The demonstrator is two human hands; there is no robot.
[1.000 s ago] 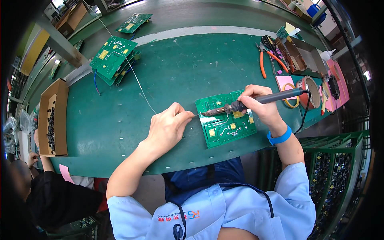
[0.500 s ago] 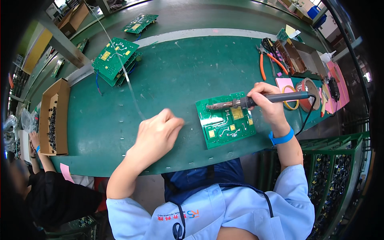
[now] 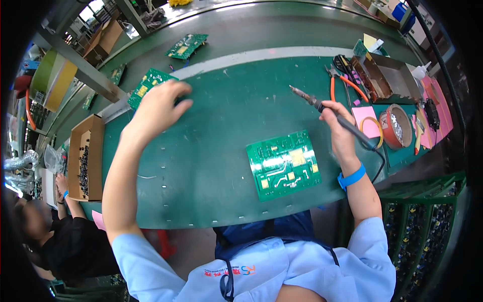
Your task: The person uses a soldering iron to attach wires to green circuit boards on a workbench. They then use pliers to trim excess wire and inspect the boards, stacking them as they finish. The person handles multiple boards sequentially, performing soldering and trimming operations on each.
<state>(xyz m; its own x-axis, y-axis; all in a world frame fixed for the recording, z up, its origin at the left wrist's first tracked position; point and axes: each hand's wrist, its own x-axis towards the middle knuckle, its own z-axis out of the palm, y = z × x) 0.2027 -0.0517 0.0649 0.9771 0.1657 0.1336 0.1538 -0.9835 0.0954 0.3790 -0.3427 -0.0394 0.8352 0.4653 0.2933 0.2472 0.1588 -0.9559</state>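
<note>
My right hand (image 3: 338,132) is closed around the handle of a soldering iron (image 3: 347,126). The iron's metal tip points up and left, above the mat and apart from any board. A green circuit board (image 3: 282,173) with yellow squares lies flat on the green mat, just below and left of that hand. At the far left, my left hand (image 3: 158,108) reaches over a stack of circuit boards (image 3: 151,80) and partly covers it. Its thumb and fingers are apart. Whether the fingertips touch the stack, I cannot tell.
Another circuit board (image 3: 187,46) lies beyond the pale strip. An open cardboard box (image 3: 75,161) holds small black parts at left. On the right are orange-handled pliers (image 3: 333,85), a metal tray (image 3: 387,80) and a tape roll (image 3: 395,126). A person (image 3: 75,241) sits at lower left.
My left hand has moved up and left to the board stack. The soldering iron has lifted off the board, its tip swinging upward. The thin strand near my left hand no longer hangs there.
</note>
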